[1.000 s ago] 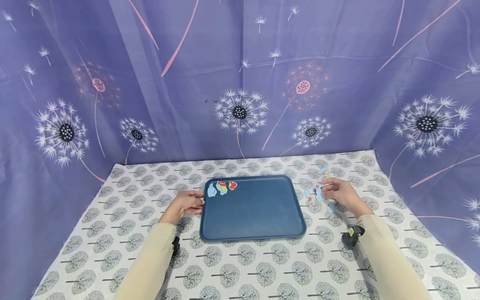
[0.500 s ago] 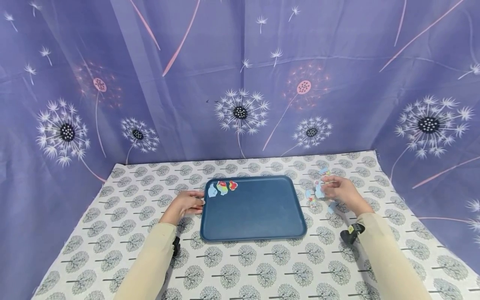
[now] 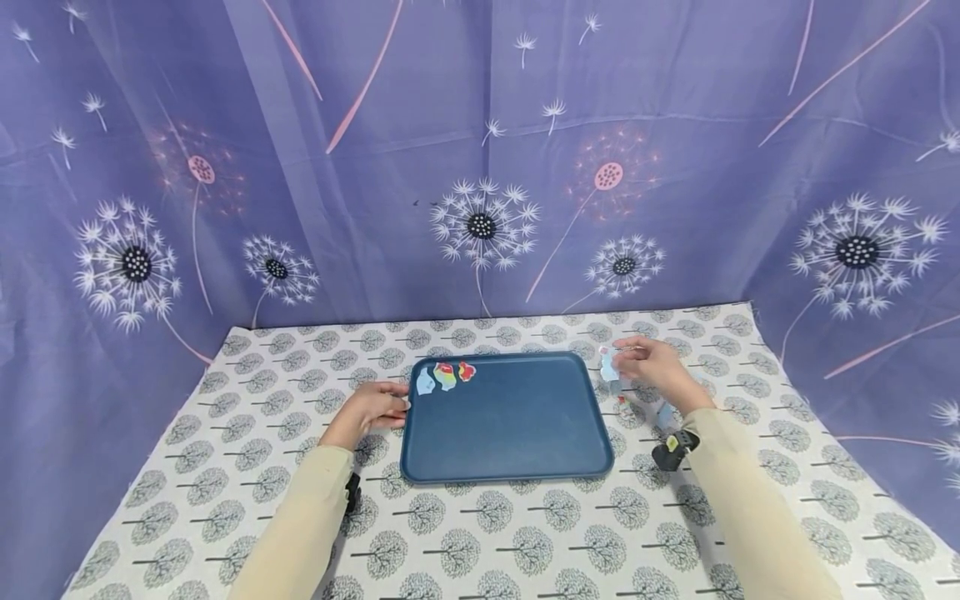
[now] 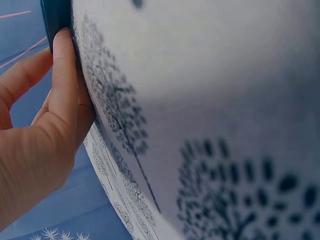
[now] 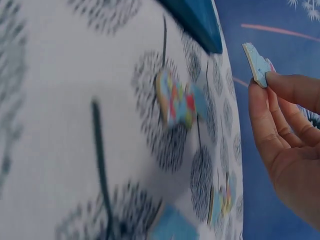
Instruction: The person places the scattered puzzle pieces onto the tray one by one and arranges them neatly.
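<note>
One light-blue piece (image 3: 608,364) is pinched in my right grip (image 3: 651,367), more pieces (image 5: 176,104) near it; left grip (image 3: 370,406) touches the tray (image 3: 510,425), can't tell if pinching.

A purple curtain (image 3: 360,225) printed with dandelions hangs behind a white cloth (image 3: 480,496) patterned with grey trees.

A smooth, plastic-looking tray (image 3: 507,425) with a faint satin sheen. Matt worktop cloth (image 3: 498,502) and a softly creased fabric backdrop (image 3: 360,208). The held puzzle piece (image 5: 257,66) has a smooth printed face and pale edge, like card or thin wood. Matt cloth sleeves (image 3: 300,517).
</note>
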`<state>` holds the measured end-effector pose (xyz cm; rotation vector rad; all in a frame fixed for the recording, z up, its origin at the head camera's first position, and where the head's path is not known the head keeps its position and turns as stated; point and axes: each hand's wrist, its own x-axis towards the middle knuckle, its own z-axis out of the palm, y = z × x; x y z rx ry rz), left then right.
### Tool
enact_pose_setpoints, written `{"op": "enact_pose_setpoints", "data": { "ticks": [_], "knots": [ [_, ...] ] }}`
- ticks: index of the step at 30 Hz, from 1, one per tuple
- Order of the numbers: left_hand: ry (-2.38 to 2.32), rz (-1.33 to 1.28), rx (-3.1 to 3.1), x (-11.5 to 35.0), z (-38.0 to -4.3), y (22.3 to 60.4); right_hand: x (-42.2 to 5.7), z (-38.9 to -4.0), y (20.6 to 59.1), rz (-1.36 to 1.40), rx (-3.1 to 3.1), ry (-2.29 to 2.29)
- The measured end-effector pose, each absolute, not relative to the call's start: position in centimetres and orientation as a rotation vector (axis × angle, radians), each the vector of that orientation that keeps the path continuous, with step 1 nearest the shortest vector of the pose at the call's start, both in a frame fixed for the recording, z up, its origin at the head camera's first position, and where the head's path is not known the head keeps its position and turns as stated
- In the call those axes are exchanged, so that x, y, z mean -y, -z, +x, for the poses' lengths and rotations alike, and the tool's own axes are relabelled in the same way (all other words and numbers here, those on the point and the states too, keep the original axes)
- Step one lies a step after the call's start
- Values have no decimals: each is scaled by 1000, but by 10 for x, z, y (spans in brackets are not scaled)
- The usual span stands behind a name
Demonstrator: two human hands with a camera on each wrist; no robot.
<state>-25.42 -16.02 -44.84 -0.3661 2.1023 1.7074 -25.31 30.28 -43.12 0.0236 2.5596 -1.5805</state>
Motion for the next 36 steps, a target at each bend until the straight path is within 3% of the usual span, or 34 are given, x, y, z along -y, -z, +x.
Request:
{"op": "enact_pose_setpoints", "data": {
  "ticks": [36],
  "knots": [
    [-1684, -351, -2136, 161, -254, 449, -181, -290, 437, -76, -2320, 1916]
  ]
}}
